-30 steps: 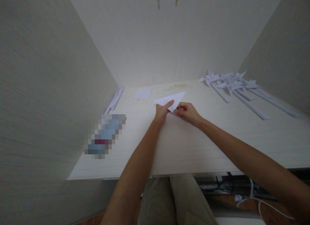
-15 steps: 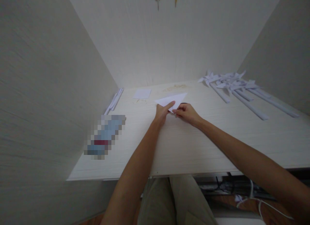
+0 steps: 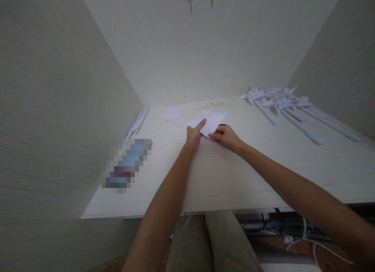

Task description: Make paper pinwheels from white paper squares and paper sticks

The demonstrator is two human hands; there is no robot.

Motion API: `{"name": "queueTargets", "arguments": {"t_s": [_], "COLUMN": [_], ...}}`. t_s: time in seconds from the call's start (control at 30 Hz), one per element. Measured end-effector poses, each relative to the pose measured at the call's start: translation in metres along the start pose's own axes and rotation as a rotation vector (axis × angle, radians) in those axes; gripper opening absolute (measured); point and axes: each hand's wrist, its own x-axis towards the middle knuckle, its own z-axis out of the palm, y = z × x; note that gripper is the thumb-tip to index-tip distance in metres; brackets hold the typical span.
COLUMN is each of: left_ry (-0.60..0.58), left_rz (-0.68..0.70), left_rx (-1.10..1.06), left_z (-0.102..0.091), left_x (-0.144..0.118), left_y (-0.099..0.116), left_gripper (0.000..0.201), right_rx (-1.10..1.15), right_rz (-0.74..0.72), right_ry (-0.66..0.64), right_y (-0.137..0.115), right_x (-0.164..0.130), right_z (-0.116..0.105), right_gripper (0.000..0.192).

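Observation:
A creased sheet of white paper (image 3: 215, 121) is held over the middle of the table, its outline now close to a diamond with fold lines in it. My left hand (image 3: 193, 136) grips its left side, thumb on top and fingers underneath. At the near corner, the fingertips of my right hand (image 3: 227, 137) pinch the paper's edge. Just behind the right fingers a thin dark curved thing (image 3: 223, 125) shows; most of it is hidden and I cannot tell what it is.
On the white table (image 3: 234, 178), paper pinwheels (image 3: 278, 96) with rolled paper sticks (image 3: 304, 127) lie at the right. White paper (image 3: 172, 113) lies back left, with rolled paper (image 3: 140, 120) along the left wall. A pixelated blue-grey item (image 3: 129, 162) is nearer. Thin tan strands (image 3: 217, 104) lie behind.
The paper has opened from a folded triangle into a wider shape with its crease showing. My left thumb and hand have shifted slightly left; my right hand stays almost in place.

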Motion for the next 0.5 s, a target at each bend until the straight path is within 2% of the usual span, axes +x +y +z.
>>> {"name": "queueTargets", "arguments": {"t_s": [0.23, 0.4, 0.5], "left_ry": [0.101, 0.151, 0.153], "left_rz": [0.059, 0.114, 0.088], "left_rx": [-0.101, -0.150, -0.123], "left_z": [-0.003, -0.005, -0.003], "left_x": [0.004, 0.007, 0.005], "left_y": [0.002, 0.001, 0.002], "left_gripper": [0.021, 0.024, 0.023], "right_rx": [-0.054, 0.096, 0.109], "right_rz": [-0.027, -0.135, -0.174], "right_ry": [-0.010, 0.071, 0.090], "right_y": [-0.007, -0.017, -0.017], "right_x": [-0.006, -0.010, -0.009], "right_z": [0.002, 0.003, 0.004], "right_gripper": [0.021, 0.011, 0.016]}}
